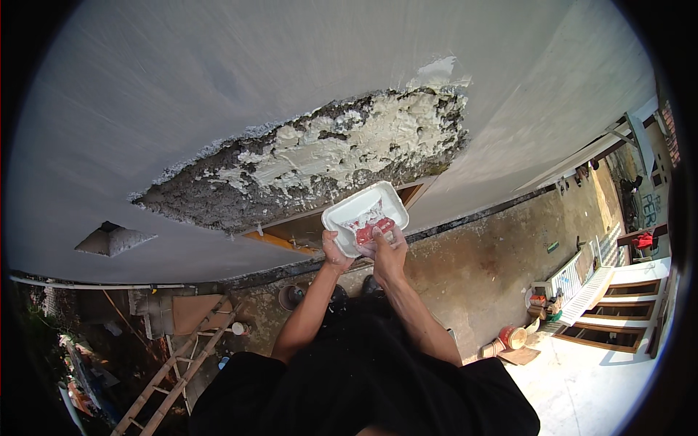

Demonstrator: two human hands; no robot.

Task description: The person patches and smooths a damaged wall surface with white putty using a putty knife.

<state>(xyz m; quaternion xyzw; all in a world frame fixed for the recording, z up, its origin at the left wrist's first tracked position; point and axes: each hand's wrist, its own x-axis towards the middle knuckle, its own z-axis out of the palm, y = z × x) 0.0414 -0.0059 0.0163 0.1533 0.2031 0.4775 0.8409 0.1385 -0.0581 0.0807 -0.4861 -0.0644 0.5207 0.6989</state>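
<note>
White tray (363, 211) of filler was gripped in left hand (336, 251); right hand (387, 251) clutched red scraper (374, 230), loading step; next likely needed spreading onto broken wall patch (320, 156).

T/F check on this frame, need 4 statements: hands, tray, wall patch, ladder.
1. The left hand holds the white tray at its edge. True.
2. The right hand hangs free at the person's side. False: it is at the tray, with a red tool in it.
3. The wall patch is smooth and painted. False: it is rough and grey, partly filled with white plaster.
4. A wooden ladder stands at lower left. True.
</note>
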